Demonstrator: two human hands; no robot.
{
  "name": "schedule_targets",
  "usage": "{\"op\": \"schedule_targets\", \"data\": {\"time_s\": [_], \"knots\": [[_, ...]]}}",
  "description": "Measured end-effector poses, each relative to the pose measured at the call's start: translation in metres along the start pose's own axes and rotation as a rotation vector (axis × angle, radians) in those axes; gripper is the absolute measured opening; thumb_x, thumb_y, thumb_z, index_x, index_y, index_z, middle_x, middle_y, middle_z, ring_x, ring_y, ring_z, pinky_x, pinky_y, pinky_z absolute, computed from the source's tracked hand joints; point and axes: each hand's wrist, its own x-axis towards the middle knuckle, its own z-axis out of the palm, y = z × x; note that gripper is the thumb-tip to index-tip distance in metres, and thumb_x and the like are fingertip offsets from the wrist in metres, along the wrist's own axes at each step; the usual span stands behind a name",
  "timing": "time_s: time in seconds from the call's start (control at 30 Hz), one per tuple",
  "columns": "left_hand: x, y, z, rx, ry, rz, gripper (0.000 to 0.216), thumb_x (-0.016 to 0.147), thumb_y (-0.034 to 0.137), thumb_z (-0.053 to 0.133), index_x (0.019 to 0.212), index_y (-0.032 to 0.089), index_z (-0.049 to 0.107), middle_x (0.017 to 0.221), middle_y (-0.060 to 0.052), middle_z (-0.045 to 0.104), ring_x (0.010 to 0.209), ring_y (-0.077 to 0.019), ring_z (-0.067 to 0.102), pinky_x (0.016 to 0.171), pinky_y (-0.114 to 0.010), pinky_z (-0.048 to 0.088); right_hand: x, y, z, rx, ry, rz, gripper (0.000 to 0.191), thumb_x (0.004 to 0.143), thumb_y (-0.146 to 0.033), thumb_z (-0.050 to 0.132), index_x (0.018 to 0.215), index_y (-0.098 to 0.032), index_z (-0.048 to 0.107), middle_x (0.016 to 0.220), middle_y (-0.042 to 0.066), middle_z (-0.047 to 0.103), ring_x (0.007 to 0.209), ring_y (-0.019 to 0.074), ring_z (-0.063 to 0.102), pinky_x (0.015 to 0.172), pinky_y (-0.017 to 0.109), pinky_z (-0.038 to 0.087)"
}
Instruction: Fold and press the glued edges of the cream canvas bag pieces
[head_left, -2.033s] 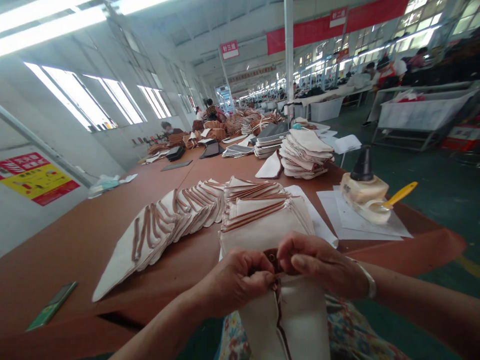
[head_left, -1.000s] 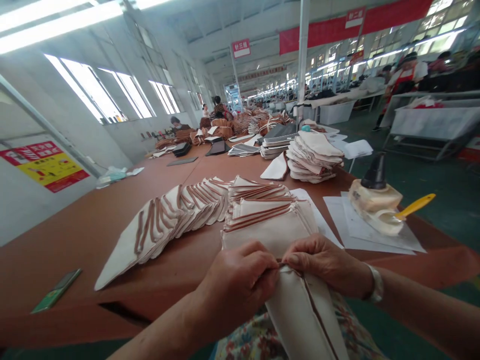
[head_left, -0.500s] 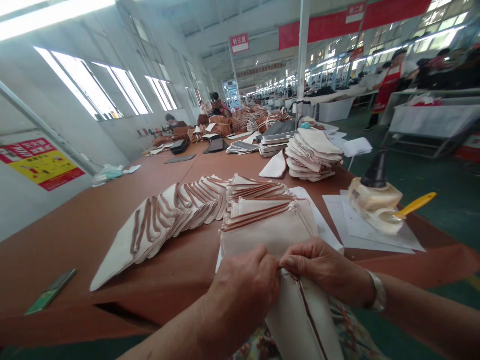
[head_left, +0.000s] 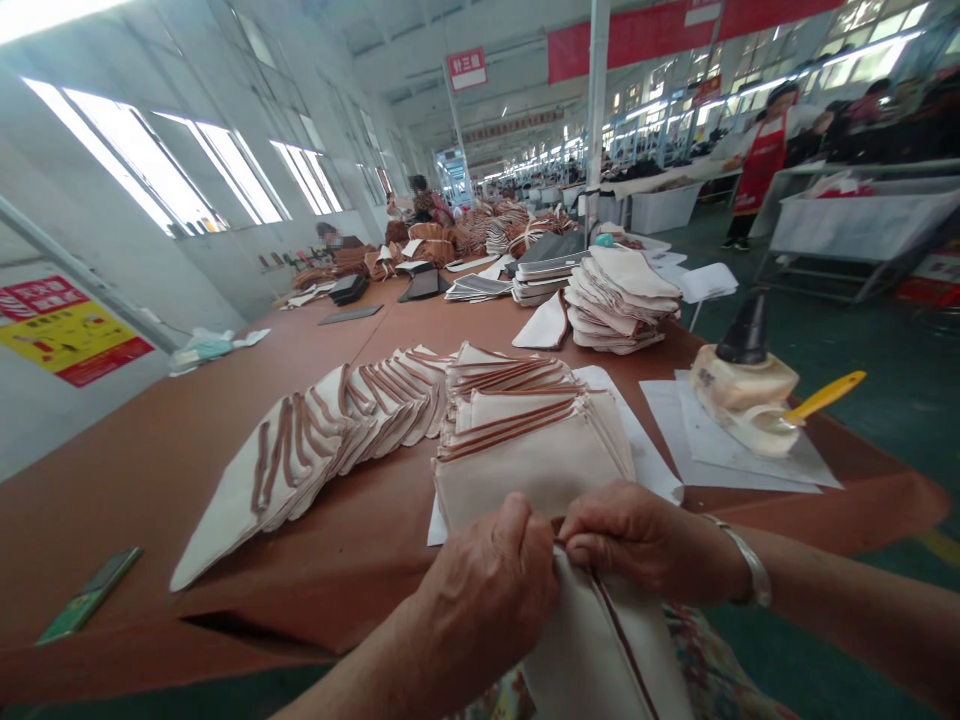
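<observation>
Your view has dipped slightly; your left hand (head_left: 491,590) and right hand (head_left: 645,540) still pinch one cream fabric piece (head_left: 600,650), just before two stacks (head_left: 525,440).

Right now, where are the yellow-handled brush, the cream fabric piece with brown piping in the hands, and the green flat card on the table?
yellow-handled brush (head_left: 823,397): head view, on its handle.
cream fabric piece with brown piping (head_left: 592,650): head view, left panel below the hands.
green flat card (head_left: 88,594): head view, its middle.

Both hands, left hand (head_left: 491,585) and right hand (head_left: 641,540), pinching cream fabric piece (head_left: 600,650) (brown-trimmed).
</observation>
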Motion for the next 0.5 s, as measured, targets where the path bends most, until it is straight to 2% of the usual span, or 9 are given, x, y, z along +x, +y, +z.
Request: {"op": "schedule_targets", "data": {"time_s": [0.1, 0.2, 0.27, 0.37, 0.5], "knots": [[-0.002, -0.002, 0.003, -0.182, -0.037, -0.06, 0.014, 0.091, 0.008, 0.038, 0.087, 0.02, 0.045, 0.079, -0.002, 0.05, 0.059, -0.0153, 0.048, 0.05, -0.025, 0.04, -0.003, 0.002, -0.002, 0.076, -0.038, 0.007, 0.039, 0.095, -0.044, 0.054, 0.085, -0.009, 0.068, 0.073, 0.003, 0.059, 0.066, 0.0113, 0.049, 0.063, 0.021, 0.042], [0.0, -0.008, -0.002, -0.407, -0.053, -0.059, 0.014, 0.095, 0.011, 0.037, 0.091, 0.018, 0.049, 0.084, -0.004, 0.053, 0.069, -0.0151, 0.054, 0.061, -0.026, 0.046, -0.005, 0.003, -0.004, 0.208, -0.046, 0.101, 0.042, 0.093, -0.048, 0.057, 0.084, -0.008, 0.068, 0.071, 0.001, 0.057, 0.065, 0.0106, 0.047, 0.061, 0.02, 0.041], [0.003, -0.013, -0.008, -0.5, -0.031, -0.037, 0.01, 0.096, 0.015, 0.043, 0.098, 0.016, 0.052, 0.089, -0.005, 0.057, 0.076, -0.015, 0.057, 0.067, -0.025, 0.048, -0.005, 0.005, -0.004, 0.24, -0.028, 0.142, 0.043, 0.094, -0.048, 0.056, 0.084, -0.008, 0.068, 0.07, 0.001, 0.057, 0.064, 0.0103, 0.047, 0.061, 0.02, 0.041], [0.007, -0.02, -0.012, -0.528, 0.011, -0.019, 0.01, 0.095, 0.017, 0.052, 0.104, 0.017, 0.058, 0.093, -0.004, 0.062, 0.077, -0.0121, 0.06, 0.068, -0.021, 0.048, -0.004, 0.005, -0.002, 0.232, -0.019, 0.144, 0.045, 0.095, -0.048, 0.055, 0.084, -0.007, 0.068, 0.069, 0.001, 0.056, 0.064, 0.01, 0.047, 0.062, 0.02, 0.041], [0.008, -0.021, -0.009, -0.43, -0.047, 0.02, 0.011, 0.096, 0.017, 0.052, 0.1, 0.019, 0.062, 0.089, -0.001, 0.066, 0.073, -0.0116, 0.063, 0.066, -0.021, 0.049, -0.001, 0.005, 0.0, 0.221, -0.021, 0.14, 0.044, 0.095, -0.048, 0.054, 0.084, -0.008, 0.068, 0.07, 0.001, 0.058, 0.064, 0.0104, 0.049, 0.062, 0.02, 0.042]]}}
